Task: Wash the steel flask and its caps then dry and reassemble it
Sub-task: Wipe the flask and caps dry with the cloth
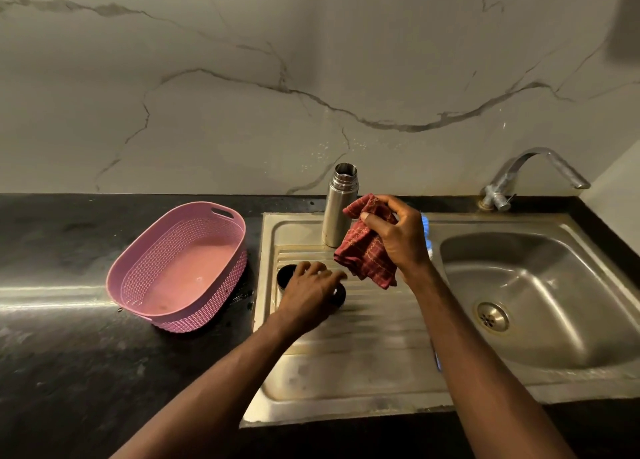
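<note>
**A:** What is on the counter, from the left?

**B:** A pink basket [176,268] sits on the dark counter [52,251], just beside the left edge of the steel draining board [363,354]. It holds nothing that I can see.

**A:** And the hands?

**B:** The left hand [311,292] reaches down onto the ribbed board near its left edge. Its fingers curl over a dark cap [337,294]; a second dark cap [285,276], open side up, stands just left of the fingers. Whether the hand truly grips the cap or only covers it, I cannot tell.

**A:** Where is the flask?

**B:** The flask [339,206] stands upright and uncapped at the back edge of the board. Just to its right, the right hand [398,237] is raised, fingers pinching a red checked cloth [365,247] that hangs down.

**A:** Further right?

**B:** The sink basin [540,268], with the tap [533,174] at its back edge.

**A:** Which step is this?

**B:** Drying, I judge: washing looks done. Next, the left hand likely needs to lift a cap to the cloth for wiping.
</note>
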